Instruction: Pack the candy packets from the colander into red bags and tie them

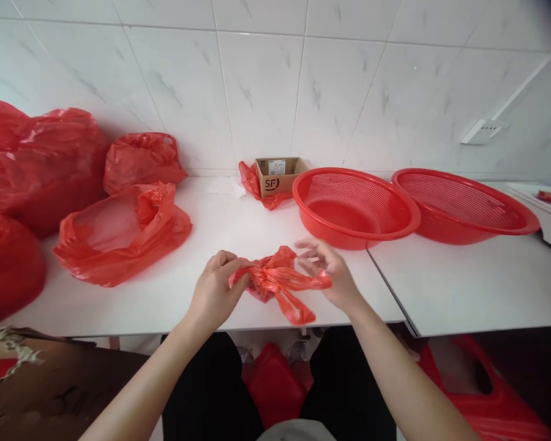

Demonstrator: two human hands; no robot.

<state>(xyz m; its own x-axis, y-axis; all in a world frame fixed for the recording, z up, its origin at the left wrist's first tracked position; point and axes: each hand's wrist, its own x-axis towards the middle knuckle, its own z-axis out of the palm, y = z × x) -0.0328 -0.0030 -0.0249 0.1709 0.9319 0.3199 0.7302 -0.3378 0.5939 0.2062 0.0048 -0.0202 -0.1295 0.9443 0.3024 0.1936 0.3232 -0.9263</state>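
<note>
A small red plastic bag [275,278] lies on the white table near its front edge, gathered and twisted at the neck. Its two handle loops stretch toward the right. My left hand [220,285] pinches the gathered neck between thumb and fingers. At the bag's right side, my right hand [326,266] has its fingers apart and slightly blurred. One handle loop runs close by its palm; whether they touch, I cannot tell. What the bag contains is hidden.
Two red plastic baskets [356,236] [459,233] stand at the right. By the wall is a small cardboard box [278,182] on red plastic. An open red bag [123,260] and several filled red bags [64,171] crowd the left. A large carton [73,392] stands below.
</note>
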